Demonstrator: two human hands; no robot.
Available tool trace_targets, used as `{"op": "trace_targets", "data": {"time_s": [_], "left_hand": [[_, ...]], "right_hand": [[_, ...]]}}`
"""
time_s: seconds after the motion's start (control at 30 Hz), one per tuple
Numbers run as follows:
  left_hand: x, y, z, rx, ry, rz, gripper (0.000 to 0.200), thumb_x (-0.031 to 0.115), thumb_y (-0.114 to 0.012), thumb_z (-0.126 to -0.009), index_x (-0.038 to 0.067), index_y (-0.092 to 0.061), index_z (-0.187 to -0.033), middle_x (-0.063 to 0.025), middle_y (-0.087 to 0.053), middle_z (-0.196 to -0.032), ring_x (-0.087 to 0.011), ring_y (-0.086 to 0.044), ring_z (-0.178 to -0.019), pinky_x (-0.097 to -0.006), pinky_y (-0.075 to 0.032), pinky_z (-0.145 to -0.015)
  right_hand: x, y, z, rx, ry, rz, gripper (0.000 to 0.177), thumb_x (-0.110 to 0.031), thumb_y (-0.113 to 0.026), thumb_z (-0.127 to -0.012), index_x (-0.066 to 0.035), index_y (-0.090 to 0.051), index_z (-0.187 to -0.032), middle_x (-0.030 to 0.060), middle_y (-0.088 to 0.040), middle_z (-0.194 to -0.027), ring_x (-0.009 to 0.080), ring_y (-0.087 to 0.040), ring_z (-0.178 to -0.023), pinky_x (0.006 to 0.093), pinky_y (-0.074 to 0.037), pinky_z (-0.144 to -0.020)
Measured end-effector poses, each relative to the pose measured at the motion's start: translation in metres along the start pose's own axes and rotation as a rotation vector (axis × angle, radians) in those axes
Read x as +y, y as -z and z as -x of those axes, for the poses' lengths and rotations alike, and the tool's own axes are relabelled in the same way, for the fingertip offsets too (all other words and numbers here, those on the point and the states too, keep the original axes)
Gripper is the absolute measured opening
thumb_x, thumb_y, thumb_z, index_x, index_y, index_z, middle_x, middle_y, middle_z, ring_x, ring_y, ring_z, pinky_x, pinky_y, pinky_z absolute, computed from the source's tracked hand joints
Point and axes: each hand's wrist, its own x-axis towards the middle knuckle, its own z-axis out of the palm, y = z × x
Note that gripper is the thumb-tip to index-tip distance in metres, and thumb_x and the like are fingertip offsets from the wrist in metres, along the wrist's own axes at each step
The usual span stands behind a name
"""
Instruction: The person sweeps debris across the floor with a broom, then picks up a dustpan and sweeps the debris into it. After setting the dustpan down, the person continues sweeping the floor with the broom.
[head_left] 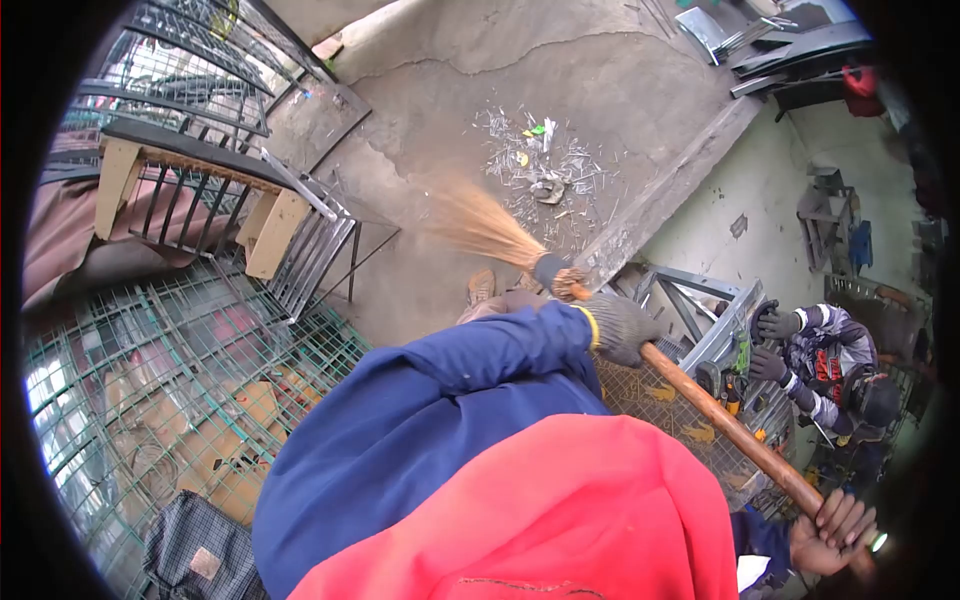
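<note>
I hold a broom with a long wooden handle (pixel 720 420) and tan straw bristles (pixel 480 225), which blur over the concrete floor (pixel 430 90). My left hand (pixel 618 326), in a grey knit glove with a blue sleeve behind it, grips the handle just above the bristle binding. My right hand (pixel 835 525) is bare and closed around the handle's top end at the lower right. A pile of small metal scraps and bits of litter (pixel 540 170) lies on the floor just beyond the bristles. My shoe (pixel 481 286) shows beside the broom head.
Metal grille frames (pixel 200 200) lean at the left, above green wire mesh panels (pixel 150 400). At the right another person (pixel 835 370) in gloves crouches at a grey metal frame (pixel 700 320) with tools. Stacked steel sections (pixel 780 45) lie at the top right.
</note>
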Motion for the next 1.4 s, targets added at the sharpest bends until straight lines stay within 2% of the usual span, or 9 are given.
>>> {"op": "trace_targets", "data": {"time_s": [0.13, 0.33, 0.57, 0.8, 0.9, 1.03, 1.1, 1.23, 1.4], "left_hand": [[-0.057, 0.005, 0.025, 0.082, 0.182, 0.055, 0.027, 0.020, -0.061, -0.078, 0.011, -0.063, -0.103, -0.0141, -0.065, -0.095, -0.0328, -0.062, -0.094, -0.0423, -0.048, -0.081], [-0.167, -0.010, -0.019, 0.330, 0.561, -0.015, 0.032, 0.031, -0.066, -0.079, 0.009, -0.062, -0.102, -0.0163, -0.062, -0.107, -0.0334, -0.058, -0.104, -0.0418, -0.046, -0.086], [-0.110, 0.035, -0.087, 0.299, 0.208, -0.145, 0.031, 0.034, -0.065, -0.080, 0.013, -0.061, -0.101, -0.0134, -0.065, -0.098, -0.0334, -0.061, -0.095, -0.0439, -0.046, -0.083], [-0.097, 0.138, -0.074, 0.366, 0.168, -0.239, 0.025, 0.031, -0.065, -0.078, 0.015, -0.064, -0.097, -0.0101, -0.064, -0.098, -0.0309, -0.061, -0.095, -0.0423, -0.048, -0.081], [-0.163, 0.188, -0.051, 0.350, 0.303, -0.208, 0.021, 0.024, -0.064, -0.079, 0.014, -0.064, -0.097, -0.0116, -0.064, -0.098, -0.0327, -0.061, -0.096, -0.0425, -0.048, -0.082], [-0.347, 0.218, -0.011, 0.713, 0.361, -0.119, 0.023, 0.019, -0.064, -0.078, 0.011, -0.064, -0.100, -0.0151, -0.064, -0.099, -0.0335, -0.060, -0.097, -0.0411, -0.047, -0.084], [-0.376, 0.224, -0.014, 0.598, 0.364, 0.008, 0.024, 0.018, -0.065, -0.078, 0.010, -0.063, -0.101, -0.0166, -0.064, -0.100, -0.0333, -0.060, -0.098, -0.0410, -0.047, -0.086], [-0.341, 0.192, -0.060, 0.130, 0.136, 0.125, 0.025, 0.018, -0.063, -0.079, 0.012, -0.063, -0.103, -0.0147, -0.064, -0.099, -0.0339, -0.060, -0.098, -0.0435, -0.047, -0.084], [-0.223, 0.276, -0.016, 0.083, -0.198, 0.186, 0.027, 0.022, -0.065, -0.074, 0.016, -0.064, -0.100, -0.0099, -0.065, -0.096, -0.0303, -0.061, -0.097, -0.0451, -0.049, -0.082]], "right_hand": [[0.094, -0.018, -0.022, 0.125, -0.091, -0.382, 0.025, -0.023, -0.049, -0.091, -0.016, -0.039, -0.069, -0.0071, -0.035, -0.048, 0.0036, -0.030, -0.038, 0.0227, -0.028, -0.039], [0.196, -0.060, -0.029, -0.046, -0.042, -0.069, 0.024, -0.016, -0.046, -0.090, -0.013, -0.035, -0.069, -0.0010, -0.035, -0.050, 0.0120, -0.032, -0.043, 0.0308, -0.039, -0.049], [0.135, 0.007, -0.067, 0.083, 0.118, -0.248, 0.025, -0.020, -0.044, -0.095, -0.013, -0.037, -0.072, -0.0027, -0.034, -0.051, 0.0094, -0.032, -0.043, 0.0282, -0.035, -0.046], [0.116, -0.015, -0.112, 0.008, 0.268, -0.184, 0.027, -0.024, -0.041, -0.098, -0.013, -0.038, -0.073, -0.0015, -0.038, -0.053, 0.0099, -0.034, -0.043, 0.0280, -0.037, -0.047], [0.171, -0.075, -0.139, -0.029, 0.197, -0.234, 0.028, -0.025, -0.044, -0.097, -0.013, -0.038, -0.073, 0.0000, -0.041, -0.055, 0.0115, -0.039, -0.048, 0.0304, -0.040, -0.054], [0.312, -0.214, -0.166, -0.012, 0.072, -0.012, 0.026, -0.021, -0.047, -0.094, -0.012, -0.037, -0.072, 0.0010, -0.040, -0.054, 0.0142, -0.041, -0.049, 0.0355, -0.041, -0.057], [0.328, -0.270, -0.183, -0.056, 0.089, 0.165, 0.024, -0.020, -0.047, -0.093, -0.011, -0.039, -0.073, 0.0010, -0.042, -0.053, 0.0142, -0.041, -0.048, 0.0354, -0.041, -0.055], [0.291, -0.300, -0.217, 0.070, 0.001, 0.246, 0.020, -0.021, -0.043, -0.095, -0.012, -0.037, -0.078, -0.0020, -0.035, -0.053, 0.0116, -0.032, -0.045, 0.0330, -0.037, -0.051], [0.138, -0.325, -0.226, 0.359, -0.083, 0.420, 0.039, -0.026, -0.040, -0.096, -0.016, -0.031, -0.059, -0.0023, -0.034, -0.049, 0.0105, -0.031, -0.047, 0.0261, -0.031, -0.051]]}}
